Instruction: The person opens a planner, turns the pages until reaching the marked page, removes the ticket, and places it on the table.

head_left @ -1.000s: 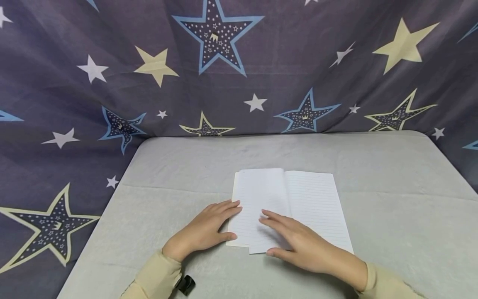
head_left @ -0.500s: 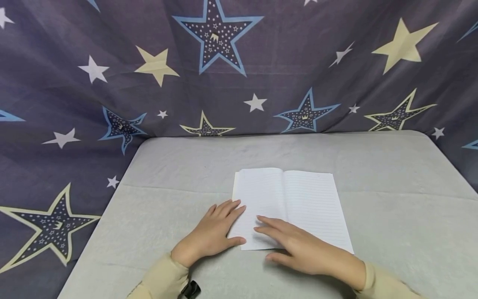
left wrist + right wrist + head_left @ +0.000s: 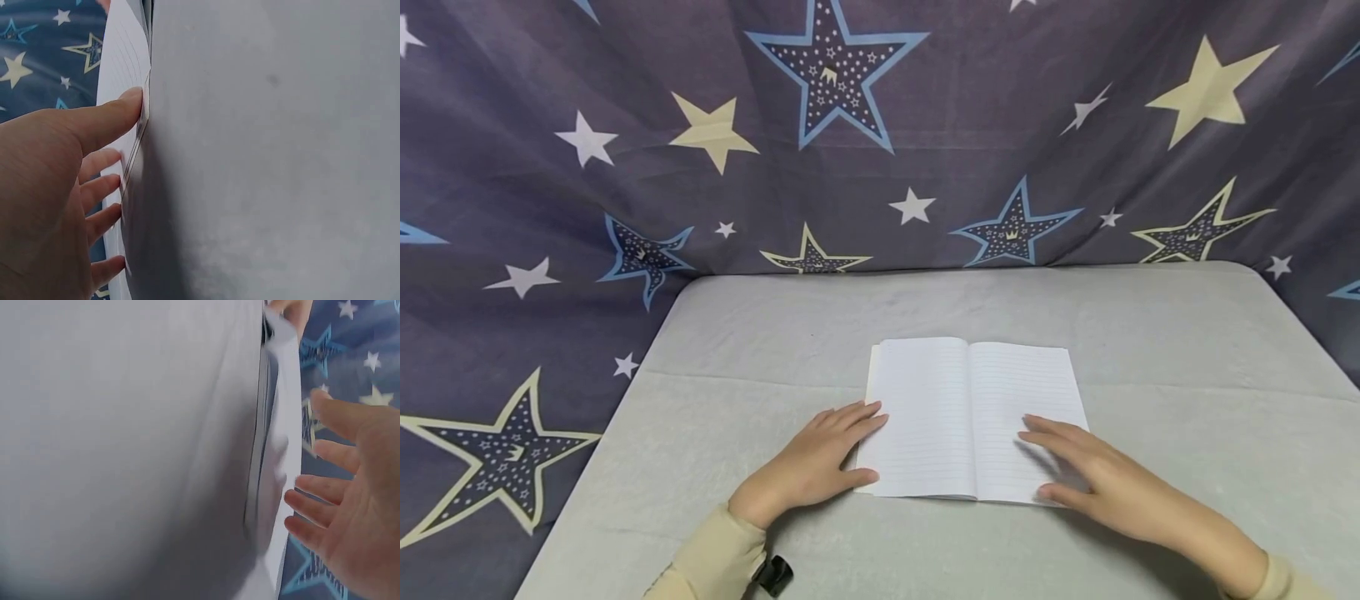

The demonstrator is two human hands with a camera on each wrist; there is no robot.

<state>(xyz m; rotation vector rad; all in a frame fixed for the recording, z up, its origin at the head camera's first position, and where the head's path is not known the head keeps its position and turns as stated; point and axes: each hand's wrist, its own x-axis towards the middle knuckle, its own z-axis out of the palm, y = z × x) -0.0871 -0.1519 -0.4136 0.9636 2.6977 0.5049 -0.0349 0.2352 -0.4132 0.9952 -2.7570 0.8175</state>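
Observation:
An open notebook [image 3: 925, 400] with white ruled pages lies flat on the grey-covered table, its fold running down the middle. My left hand [image 3: 816, 458] rests on the left page's outer edge, fingers spread and thumb near the lower corner. In the left wrist view, the thumb and fingertips of that hand [image 3: 56, 181] touch the edge of the pages. Over the lower part of the right page hovers my right hand [image 3: 1112, 479], its fingers extended and apart. The right wrist view shows this hand [image 3: 350, 494] holding nothing, close above the paper.
Light grey cloth covers the table [image 3: 760, 333]. A dark curtain [image 3: 865, 183] printed with stars hangs behind it and down the left side. A small black object [image 3: 773, 575] sits at the left sleeve's cuff.
My right hand has moved from the left page across to the right page. The turned leaf now lies flat on the left side. My left hand shifted slightly inward, then back.

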